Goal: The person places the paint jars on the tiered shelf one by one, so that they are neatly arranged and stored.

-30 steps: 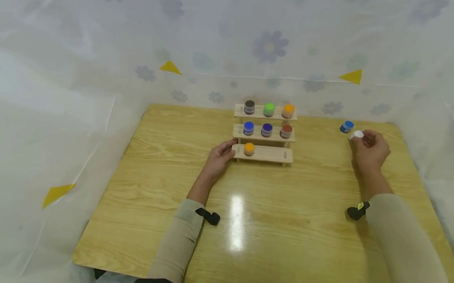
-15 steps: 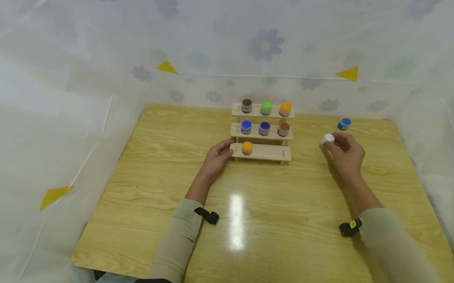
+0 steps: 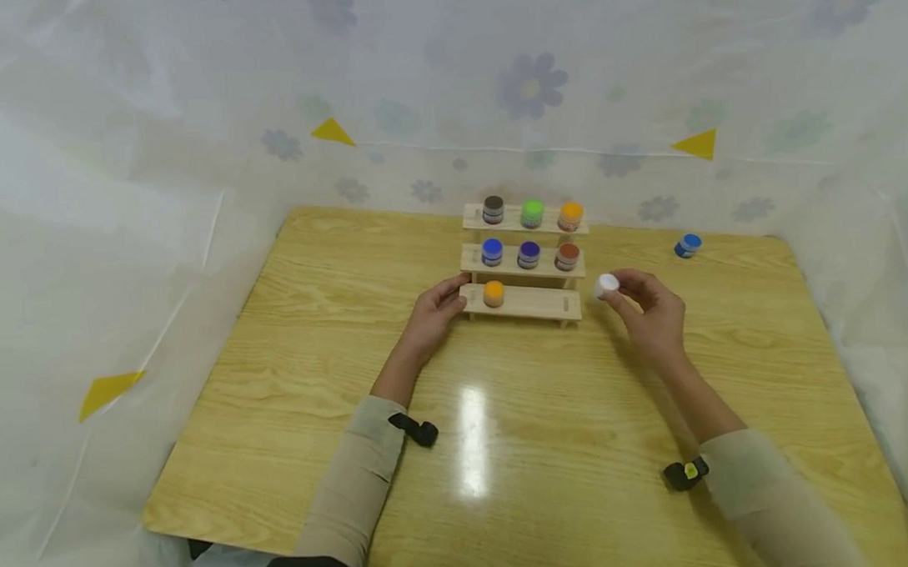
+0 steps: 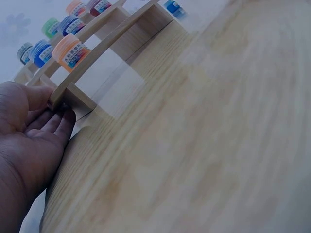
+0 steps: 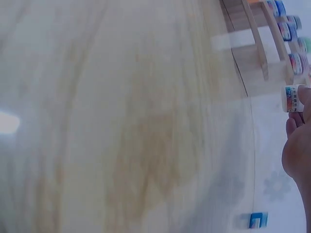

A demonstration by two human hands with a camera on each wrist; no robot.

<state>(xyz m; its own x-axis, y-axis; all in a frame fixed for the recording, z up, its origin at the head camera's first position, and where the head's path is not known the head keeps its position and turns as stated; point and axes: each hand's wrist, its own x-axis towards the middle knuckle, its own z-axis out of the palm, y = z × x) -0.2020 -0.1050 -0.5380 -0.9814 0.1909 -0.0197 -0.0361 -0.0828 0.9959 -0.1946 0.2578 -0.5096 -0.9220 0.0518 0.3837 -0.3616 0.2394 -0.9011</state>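
A three-tier wooden rack (image 3: 533,301) carries small paint jars. Its lowest step bears one orange-yellow jar (image 3: 494,294) near the left end. My left hand (image 3: 430,319) grips the left end of that step, the thumb on top and the fingers curled underneath, as the left wrist view shows. Just right of the rack, my right hand (image 3: 656,318) pinches a white-lidded paint jar (image 3: 607,286) between thumb and fingers. In the right wrist view the white jar (image 5: 291,99) shows a printed label, with part of the hand cut off by the frame's edge.
Blue (image 3: 492,252), purple (image 3: 529,254) and brown (image 3: 567,257) jars stand on the middle step. Black (image 3: 492,209), green (image 3: 532,214) and orange (image 3: 570,216) ones occupy the top. A blue jar (image 3: 688,245) sits on the wooden table (image 3: 550,447) at the far right, near the curtain.
From beside the blue jar at the far right, my right hand has carried the white jar left, close to the rack. My left hand keeps its grip on the lowest step.
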